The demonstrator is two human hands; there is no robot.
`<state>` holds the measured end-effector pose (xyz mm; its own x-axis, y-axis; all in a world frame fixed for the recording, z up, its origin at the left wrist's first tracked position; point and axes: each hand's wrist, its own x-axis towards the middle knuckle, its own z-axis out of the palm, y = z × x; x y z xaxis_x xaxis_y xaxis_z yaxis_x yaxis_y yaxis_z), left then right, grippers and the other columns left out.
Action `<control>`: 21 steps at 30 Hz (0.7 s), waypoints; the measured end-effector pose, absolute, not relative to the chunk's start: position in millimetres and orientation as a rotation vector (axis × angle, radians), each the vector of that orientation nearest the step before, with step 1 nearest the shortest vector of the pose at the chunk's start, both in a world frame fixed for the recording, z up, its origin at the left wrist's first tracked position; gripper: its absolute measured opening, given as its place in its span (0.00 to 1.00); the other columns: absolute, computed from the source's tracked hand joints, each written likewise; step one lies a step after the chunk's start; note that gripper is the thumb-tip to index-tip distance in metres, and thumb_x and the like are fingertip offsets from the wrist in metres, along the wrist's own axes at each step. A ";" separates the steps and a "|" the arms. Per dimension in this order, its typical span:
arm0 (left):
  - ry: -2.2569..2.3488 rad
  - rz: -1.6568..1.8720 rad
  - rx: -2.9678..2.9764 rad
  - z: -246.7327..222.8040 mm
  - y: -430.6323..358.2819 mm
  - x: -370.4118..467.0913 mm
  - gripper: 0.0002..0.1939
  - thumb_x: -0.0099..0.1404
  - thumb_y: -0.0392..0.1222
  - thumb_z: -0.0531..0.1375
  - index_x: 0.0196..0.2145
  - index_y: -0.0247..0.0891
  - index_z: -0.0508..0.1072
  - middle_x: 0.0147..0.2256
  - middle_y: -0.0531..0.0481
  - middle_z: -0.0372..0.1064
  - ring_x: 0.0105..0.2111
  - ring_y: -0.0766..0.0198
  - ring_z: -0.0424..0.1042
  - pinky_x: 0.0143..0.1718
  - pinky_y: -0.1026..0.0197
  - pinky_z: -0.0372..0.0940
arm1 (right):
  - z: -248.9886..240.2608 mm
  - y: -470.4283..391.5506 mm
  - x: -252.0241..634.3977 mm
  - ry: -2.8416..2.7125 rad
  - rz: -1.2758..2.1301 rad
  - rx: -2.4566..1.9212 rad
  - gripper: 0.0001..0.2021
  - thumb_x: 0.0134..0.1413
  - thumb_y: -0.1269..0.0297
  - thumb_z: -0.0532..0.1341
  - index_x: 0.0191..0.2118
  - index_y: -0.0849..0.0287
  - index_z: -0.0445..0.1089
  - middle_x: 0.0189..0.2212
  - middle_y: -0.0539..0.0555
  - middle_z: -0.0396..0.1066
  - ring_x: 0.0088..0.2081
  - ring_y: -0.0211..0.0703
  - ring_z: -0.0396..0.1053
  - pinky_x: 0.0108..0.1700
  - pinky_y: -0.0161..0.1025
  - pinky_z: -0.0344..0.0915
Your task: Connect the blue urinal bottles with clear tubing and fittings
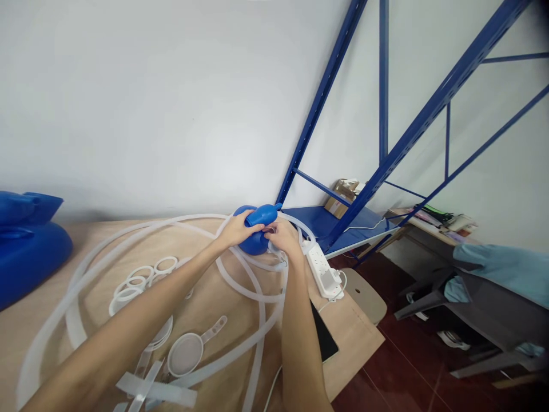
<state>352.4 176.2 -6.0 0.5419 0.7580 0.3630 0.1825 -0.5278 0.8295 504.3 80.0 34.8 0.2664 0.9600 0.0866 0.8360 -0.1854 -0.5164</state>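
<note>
At the back of the table, my left hand [240,230] is closed round a blue bulb-shaped piece [263,214] with a narrow tip. My right hand [281,236] meets it from the other side, its fingers pinched at the near end. What lies between those fingertips is partly hidden, so I cannot tell whether it is the same piece. Just beneath both hands sits a rounded blue body [254,244]; whether it joins the upper piece is unclear. Translucent hose [244,290] loops around and under my arms.
White rings [165,265] and a small round strainer [185,353] lie left of centre. Clear flat strips [156,390] cross near the front. A power strip [319,269] and black tablet [323,335] are rightward. Large blue containers [34,260] stand left; blue shelving [360,226] stands right.
</note>
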 end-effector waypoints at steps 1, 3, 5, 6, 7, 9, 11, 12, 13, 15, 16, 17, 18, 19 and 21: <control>0.769 0.954 2.030 -7.0 177.1 352.2 0.32 0.62 0.59 0.65 0.59 0.38 0.73 0.53 0.44 0.77 0.51 0.52 0.77 0.56 0.54 0.70 | 37.5 75.6 507.5 -1.646 0.365 -2.056 0.15 0.55 0.72 0.65 0.49 0.61 0.80 0.47 0.57 0.81 0.51 0.49 0.77 0.55 0.40 0.69; 0.795 0.950 2.067 -9.7 179.3 352.4 0.31 0.63 0.60 0.64 0.58 0.39 0.73 0.51 0.45 0.78 0.49 0.52 0.77 0.54 0.54 0.71 | 43.1 64.1 514.7 -1.697 0.393 -2.031 0.28 0.50 0.67 0.71 0.59 0.61 0.74 0.54 0.59 0.78 0.55 0.52 0.75 0.58 0.44 0.68; 0.829 0.943 2.112 -12.7 181.4 353.2 0.31 0.63 0.59 0.64 0.58 0.39 0.73 0.50 0.45 0.78 0.48 0.52 0.77 0.52 0.54 0.72 | 47.2 52.3 518.7 -1.754 0.434 -2.056 0.46 0.45 0.63 0.75 0.70 0.61 0.61 0.63 0.63 0.70 0.61 0.56 0.70 0.62 0.48 0.66; 0.853 0.943 2.139 -13.9 182.0 353.6 0.31 0.63 0.58 0.64 0.58 0.38 0.73 0.50 0.44 0.77 0.48 0.52 0.77 0.52 0.53 0.72 | 48.1 47.3 517.9 -1.783 0.454 -2.092 0.52 0.45 0.61 0.76 0.74 0.61 0.54 0.67 0.65 0.65 0.65 0.58 0.67 0.64 0.49 0.64; 0.882 0.949 2.170 -14.7 182.0 353.9 0.32 0.63 0.57 0.65 0.59 0.37 0.72 0.51 0.41 0.76 0.50 0.50 0.76 0.54 0.51 0.71 | 48.2 43.3 514.8 -1.807 0.458 -2.141 0.56 0.46 0.59 0.76 0.76 0.61 0.47 0.69 0.67 0.60 0.68 0.59 0.63 0.66 0.50 0.62; 0.942 0.985 2.249 -14.8 180.3 353.5 0.37 0.62 0.53 0.66 0.64 0.33 0.67 0.57 0.33 0.70 0.56 0.43 0.72 0.59 0.44 0.68 | 45.1 38.0 501.7 -1.819 0.374 -2.280 0.58 0.50 0.57 0.74 0.78 0.62 0.39 0.70 0.71 0.57 0.69 0.63 0.61 0.67 0.54 0.60; 0.945 1.028 2.371 -13.2 176.8 351.8 0.42 0.63 0.49 0.66 0.70 0.34 0.59 0.65 0.29 0.59 0.65 0.38 0.62 0.65 0.39 0.60 | 38.6 35.3 483.6 -1.777 0.147 -2.423 0.54 0.56 0.58 0.72 0.77 0.66 0.39 0.67 0.75 0.62 0.65 0.66 0.65 0.64 0.57 0.62; 0.911 1.037 2.449 -12.1 174.8 350.8 0.42 0.63 0.46 0.66 0.71 0.37 0.58 0.68 0.30 0.54 0.68 0.38 0.57 0.68 0.38 0.56 | 34.6 34.3 474.7 -1.755 0.001 -2.465 0.50 0.59 0.58 0.70 0.76 0.69 0.42 0.64 0.77 0.65 0.63 0.67 0.67 0.63 0.58 0.63; 0.861 1.034 2.531 -10.9 173.0 349.9 0.41 0.63 0.43 0.66 0.71 0.41 0.59 0.70 0.32 0.51 0.70 0.38 0.52 0.70 0.38 0.52 | 30.5 33.3 466.9 -1.734 -0.130 -2.486 0.46 0.61 0.57 0.69 0.75 0.72 0.46 0.62 0.79 0.67 0.61 0.67 0.69 0.61 0.58 0.65; 0.746 1.000 2.685 -9.4 170.2 349.5 0.41 0.60 0.37 0.67 0.70 0.46 0.62 0.72 0.36 0.49 0.72 0.39 0.46 0.72 0.36 0.44 | 23.9 31.0 457.0 -1.716 -0.312 -2.492 0.41 0.65 0.57 0.65 0.73 0.75 0.51 0.59 0.81 0.68 0.59 0.67 0.70 0.57 0.57 0.69; 0.699 0.978 2.747 -9.3 169.3 350.2 0.44 0.58 0.35 0.69 0.70 0.47 0.62 0.73 0.37 0.48 0.73 0.38 0.45 0.73 0.34 0.41 | 21.9 29.9 454.9 -1.721 -0.360 -2.491 0.40 0.65 0.58 0.65 0.72 0.77 0.51 0.58 0.82 0.69 0.58 0.67 0.70 0.55 0.57 0.70; 0.663 0.957 2.798 -9.7 168.8 351.4 0.48 0.55 0.35 0.71 0.71 0.48 0.60 0.73 0.37 0.47 0.73 0.36 0.44 0.73 0.33 0.41 | 20.7 29.0 454.4 -1.737 -0.380 -2.492 0.39 0.65 0.60 0.64 0.72 0.79 0.51 0.56 0.82 0.69 0.58 0.68 0.71 0.54 0.56 0.71; 0.639 0.939 2.836 -10.6 168.5 353.2 0.52 0.53 0.35 0.73 0.72 0.49 0.58 0.74 0.36 0.45 0.73 0.35 0.44 0.72 0.32 0.42 | 20.5 28.3 455.1 -1.760 -0.380 -2.494 0.40 0.64 0.61 0.65 0.72 0.81 0.51 0.55 0.83 0.70 0.57 0.68 0.72 0.54 0.56 0.72; 0.628 0.924 2.864 -11.9 168.3 355.2 0.55 0.52 0.36 0.74 0.73 0.50 0.55 0.74 0.36 0.44 0.72 0.33 0.44 0.71 0.32 0.45 | 20.9 28.1 456.3 -1.782 -0.371 -2.498 0.40 0.62 0.63 0.66 0.71 0.82 0.51 0.54 0.83 0.71 0.56 0.68 0.72 0.53 0.56 0.72; 0.645 0.905 2.892 -15.4 168.3 359.1 0.59 0.52 0.40 0.75 0.74 0.53 0.51 0.74 0.35 0.42 0.71 0.31 0.46 0.67 0.33 0.55 | 22.8 29.0 458.6 -1.807 -0.341 -2.512 0.41 0.60 0.66 0.67 0.71 0.83 0.52 0.53 0.83 0.72 0.55 0.67 0.74 0.53 0.55 0.72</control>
